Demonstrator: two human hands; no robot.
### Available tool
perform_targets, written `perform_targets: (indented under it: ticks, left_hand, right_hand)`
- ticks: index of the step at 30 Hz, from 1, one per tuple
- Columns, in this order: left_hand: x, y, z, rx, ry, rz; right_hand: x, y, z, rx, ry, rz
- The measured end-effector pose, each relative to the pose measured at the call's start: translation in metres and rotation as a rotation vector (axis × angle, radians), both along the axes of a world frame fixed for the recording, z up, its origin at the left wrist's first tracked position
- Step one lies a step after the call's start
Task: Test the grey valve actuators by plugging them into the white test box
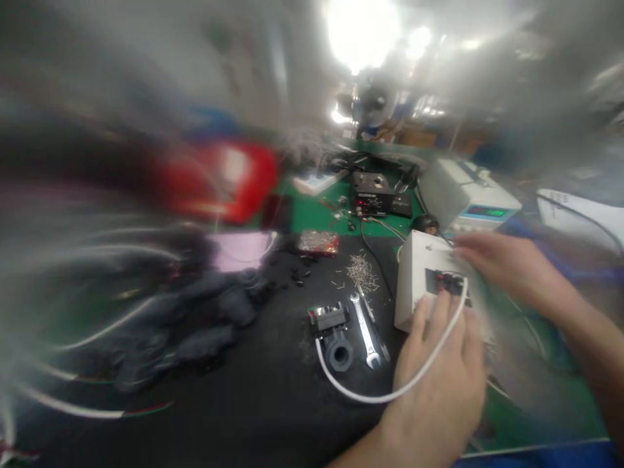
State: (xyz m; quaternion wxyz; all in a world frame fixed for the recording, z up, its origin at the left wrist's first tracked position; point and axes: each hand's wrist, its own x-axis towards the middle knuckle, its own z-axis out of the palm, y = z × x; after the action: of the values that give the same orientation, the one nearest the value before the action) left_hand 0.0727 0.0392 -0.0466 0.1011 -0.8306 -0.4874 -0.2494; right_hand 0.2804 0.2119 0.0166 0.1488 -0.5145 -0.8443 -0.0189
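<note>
My left hand point(439, 383) lies with its fingers stretched flat against the front of a small white box point(414, 266), just below the box's black terminal panel point(444, 282). A white cable point(390, 394) runs from a black fitting with a round socket point(335, 335), loops over the back of my left hand and ends at the terminals. My right hand point(492, 257) is at the box's upper right edge beside the terminals. It is smeared by motion, so its fingers do not show clearly.
A spanner point(365, 330) and a heap of small metal pins point(361, 270) lie on the black mat left of the box. Behind are a tray of metal bits point(318, 242), a black device point(373, 194) and a white meter point(468, 195). Blurred dark parts point(205, 318) fill the left.
</note>
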Motion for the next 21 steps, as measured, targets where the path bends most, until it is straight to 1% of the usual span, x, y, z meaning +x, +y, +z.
perform_targets:
  ticks: [3, 6, 11, 14, 18, 21]
  left_hand:
    - [-0.002, 0.006, -0.019, 0.01, -0.04, -0.008]
    - [-0.005, 0.008, -0.03, 0.045, -0.058, -0.028]
    - [-0.006, 0.009, -0.03, 0.044, -0.074, -0.035]
    - [-0.007, 0.01, -0.031, 0.083, -0.092, -0.046]
    - [-0.008, 0.011, -0.033, 0.099, -0.097, -0.057]
    - [-0.01, 0.008, -0.028, 0.058, -0.093, -0.044]
  right_hand:
    - [-0.011, 0.003, -0.008, -0.065, 0.027, 0.001]
    - [-0.013, 0.002, -0.01, -0.074, 0.063, -0.001]
    - [-0.011, 0.006, -0.009, -0.051, 0.034, 0.001]
    - [-0.012, 0.007, -0.012, -0.037, 0.016, 0.013]
    - [-0.015, 0.005, -0.016, 0.086, -0.092, 0.033]
    - [-0.015, 0.0, -0.018, 0.169, -0.184, 0.056]
